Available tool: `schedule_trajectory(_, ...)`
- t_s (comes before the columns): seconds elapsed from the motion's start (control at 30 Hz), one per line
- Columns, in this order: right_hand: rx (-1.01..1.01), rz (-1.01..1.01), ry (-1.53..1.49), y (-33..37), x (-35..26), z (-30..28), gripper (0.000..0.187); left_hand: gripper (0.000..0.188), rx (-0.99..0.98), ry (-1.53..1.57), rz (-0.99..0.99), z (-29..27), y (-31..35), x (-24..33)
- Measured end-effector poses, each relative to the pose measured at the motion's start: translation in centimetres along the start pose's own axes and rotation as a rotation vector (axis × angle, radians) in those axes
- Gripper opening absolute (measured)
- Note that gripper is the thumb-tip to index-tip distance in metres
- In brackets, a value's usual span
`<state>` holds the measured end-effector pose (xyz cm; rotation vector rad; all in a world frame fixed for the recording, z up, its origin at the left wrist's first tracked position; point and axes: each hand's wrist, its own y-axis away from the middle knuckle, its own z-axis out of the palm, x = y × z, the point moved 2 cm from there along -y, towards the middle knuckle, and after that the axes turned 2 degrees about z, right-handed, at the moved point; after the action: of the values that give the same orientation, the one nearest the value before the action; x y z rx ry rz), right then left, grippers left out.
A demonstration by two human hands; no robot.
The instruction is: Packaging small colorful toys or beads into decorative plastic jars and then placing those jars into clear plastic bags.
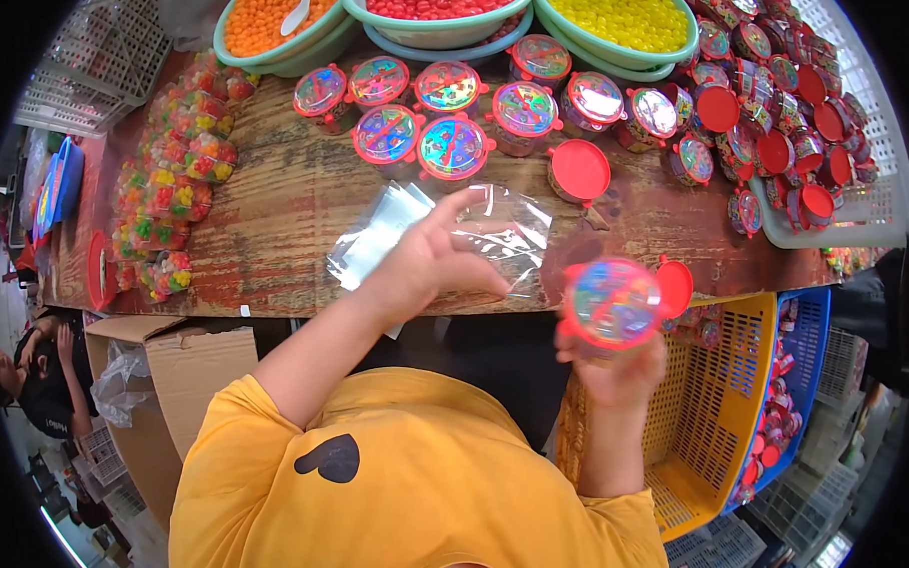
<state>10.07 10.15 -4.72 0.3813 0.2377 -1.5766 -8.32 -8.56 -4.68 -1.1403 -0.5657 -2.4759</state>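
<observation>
Clasping a red-rimmed round tub [612, 302], the right hand [627, 375] holds it right of the clear bag [529, 230] and nearer the yellow shirt [418, 463]; the left hand [430, 258], fingers spread apart, is at the bag, over the tabletop [267, 207].

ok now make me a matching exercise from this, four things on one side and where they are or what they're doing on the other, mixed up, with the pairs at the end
Column one
1. Spoon
2. Left hand
3. Right hand
4. Box

Column two
A. Holding a tub
B. Below the table edge, at the person's left
C. On the orange candies
D. Fingers spread, at the clear bags

Pairs: 1-C, 2-D, 3-A, 4-B
</observation>
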Motion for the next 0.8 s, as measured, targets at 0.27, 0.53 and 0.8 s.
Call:
schedule_trajectory(0.27, 0.111, -0.146, 0.616, -0.1, -2.2, 1.5, 0.086, 0.049, -0.170, 0.468, -0.056, 0.1, 1.0, 0.5)
schedule_trajectory(0.53, 0.080, -0.145, 0.850, 0.1, -1.9, 0.7, 0.087, 0.016, -0.024, -0.266, 0.010, 1.4, 0.5, 2.6)
schedule_trajectory(0.8, 0.084, -0.234, 1.054, -0.1, -1.2, 0.6, 0.092, 0.017, -0.265, -0.165, -0.255, 3.8, 0.5, 4.6)
